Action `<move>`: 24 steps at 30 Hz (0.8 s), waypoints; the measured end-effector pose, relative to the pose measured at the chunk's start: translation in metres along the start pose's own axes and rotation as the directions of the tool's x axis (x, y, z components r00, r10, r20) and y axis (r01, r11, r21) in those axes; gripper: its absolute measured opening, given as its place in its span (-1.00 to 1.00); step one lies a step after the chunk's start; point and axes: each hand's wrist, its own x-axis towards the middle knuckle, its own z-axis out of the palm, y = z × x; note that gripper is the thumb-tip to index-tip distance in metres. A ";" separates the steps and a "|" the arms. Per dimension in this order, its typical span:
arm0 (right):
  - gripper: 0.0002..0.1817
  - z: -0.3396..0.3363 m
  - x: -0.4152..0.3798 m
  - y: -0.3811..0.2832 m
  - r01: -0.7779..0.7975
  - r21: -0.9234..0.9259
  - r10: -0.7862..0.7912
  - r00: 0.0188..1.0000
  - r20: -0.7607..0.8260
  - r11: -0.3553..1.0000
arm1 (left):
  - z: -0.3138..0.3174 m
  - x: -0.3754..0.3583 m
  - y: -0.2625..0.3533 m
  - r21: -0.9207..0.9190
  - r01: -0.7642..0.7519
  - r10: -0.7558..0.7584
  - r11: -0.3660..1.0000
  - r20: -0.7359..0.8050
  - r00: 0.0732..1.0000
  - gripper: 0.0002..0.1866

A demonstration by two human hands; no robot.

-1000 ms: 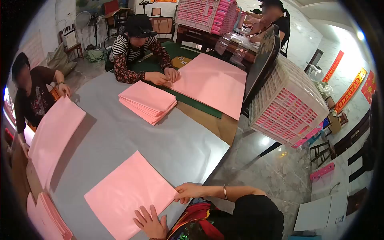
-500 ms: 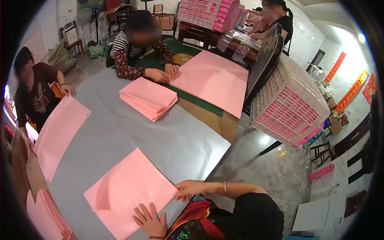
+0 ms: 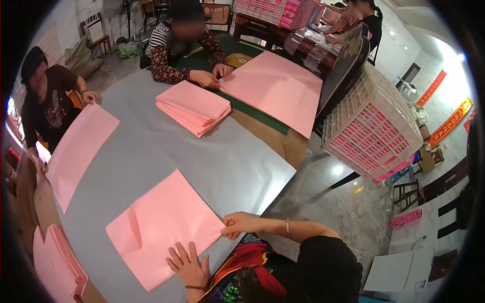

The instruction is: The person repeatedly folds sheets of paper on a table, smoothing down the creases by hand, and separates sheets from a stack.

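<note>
In front of me a pink paper sheet lies on the grey-covered table, with a soft crease or bulge near its left side. My left hand rests flat on its near edge, fingers spread, a beaded bracelet at the wrist. At the sheet's right corner, my right hand pinches the paper between thumb and fingers; a silver bangle circles that wrist. Beyond lies a stack of folded pink sheets, apart from both hands.
Across the table a person handles a large pink sheet. Another person at the left holds a long pink sheet. More pink sheets stack at lower left. A white plastic crate stands to the right.
My view has shifted slightly, so the table's far side sits higher. The overlapping edge at the sheet's lower left no longer shows. Both hands stay at nearly the same places on the paper.
</note>
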 end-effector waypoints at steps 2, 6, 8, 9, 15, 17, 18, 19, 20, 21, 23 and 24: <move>-0.67 0.000 -0.001 -0.004 -0.010 -0.013 0.010 0.999 -0.038 1.000 | -0.001 0.000 0.000 -0.003 -0.008 0.008 1.000 0.012 1.000 -0.30; -0.67 0.002 -0.003 -0.009 0.003 -0.030 -0.005 0.998 -0.061 1.000 | -0.002 0.000 0.001 -0.002 -0.002 0.002 1.000 0.023 1.000 -0.30; -0.68 0.002 -0.003 -0.009 -0.006 -0.022 0.005 0.998 -0.070 1.000 | 0.001 0.000 0.000 0.016 -0.016 0.017 1.000 -0.021 1.000 -0.29; -0.68 0.001 -0.002 -0.008 -0.004 -0.023 0.003 0.997 -0.074 1.000 | 0.001 0.000 0.000 0.015 -0.020 0.021 1.000 -0.023 1.000 -0.29; -0.70 0.002 -0.001 -0.006 -0.008 0.003 0.008 0.997 -0.073 1.000 | 0.001 0.001 0.000 -0.001 0.000 0.000 1.000 0.003 1.000 -0.32; -0.70 0.003 -0.004 -0.011 -0.005 -0.008 0.005 0.997 -0.076 1.000 | 0.004 0.000 -0.001 0.023 -0.010 0.010 1.000 -0.025 1.000 -0.32; -0.69 0.003 -0.004 -0.012 -0.008 -0.013 0.007 0.998 -0.065 1.000 | 0.004 0.000 0.000 0.018 -0.012 0.012 1.000 -0.033 0.999 -0.32; -0.71 0.004 -0.003 -0.010 0.003 -0.039 -0.006 0.996 -0.085 0.999 | 0.003 0.000 0.000 0.013 -0.010 0.010 1.000 -0.016 1.000 -0.31; -0.71 0.003 -0.001 -0.009 0.004 -0.041 -0.008 0.996 -0.086 0.999 | 0.002 -0.001 -0.001 0.010 -0.007 0.007 1.000 0.003 1.000 -0.29; -0.71 0.002 0.000 -0.008 -0.007 -0.064 0.002 0.997 -0.078 0.998 | 0.003 0.000 -0.001 0.009 -0.007 0.007 1.000 0.001 1.000 -0.29; -0.70 0.001 0.000 -0.009 -0.021 -0.087 0.015 0.997 -0.070 0.996 | 0.003 -0.001 -0.001 0.048 -0.019 0.019 0.999 -0.010 1.000 -0.29; -0.70 0.001 0.000 -0.010 -0.036 -0.098 0.029 0.997 -0.069 0.995 | 0.002 -0.001 0.000 0.048 -0.019 0.019 0.999 -0.007 1.000 -0.29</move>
